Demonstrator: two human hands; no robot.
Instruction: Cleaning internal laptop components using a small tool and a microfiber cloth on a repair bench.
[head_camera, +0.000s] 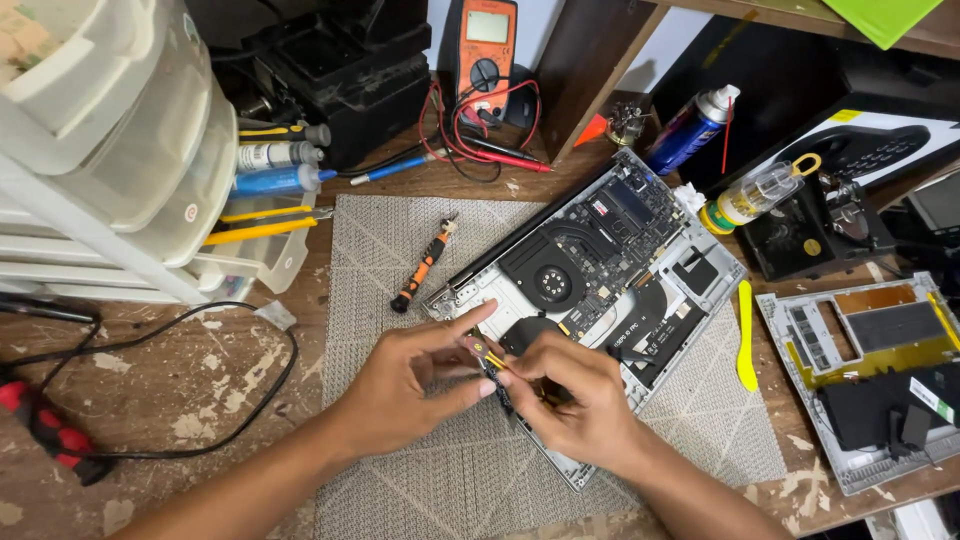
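Note:
An opened laptop (690, 300) lies bottom-up on a grey woven mat (380, 290), with its fan (551, 283) and circuit board (625, 225) exposed. Both my hands meet over its near left corner. My left hand (415, 375) pinches a small black part with a yellow tip (492, 362) between thumb and fingers. My right hand (580, 395) grips the same small part from the right. Much of the part is hidden by my fingers.
An orange-and-black screwdriver (420, 268) lies on the mat to the left. A yellow pry tool (746, 335) sits right of the laptop, beside a removed cover panel (870, 370). At the back stand a multimeter (485, 50), spray can (692, 128) and plastic drawers (120, 150). A black cable (240, 400) loops at left.

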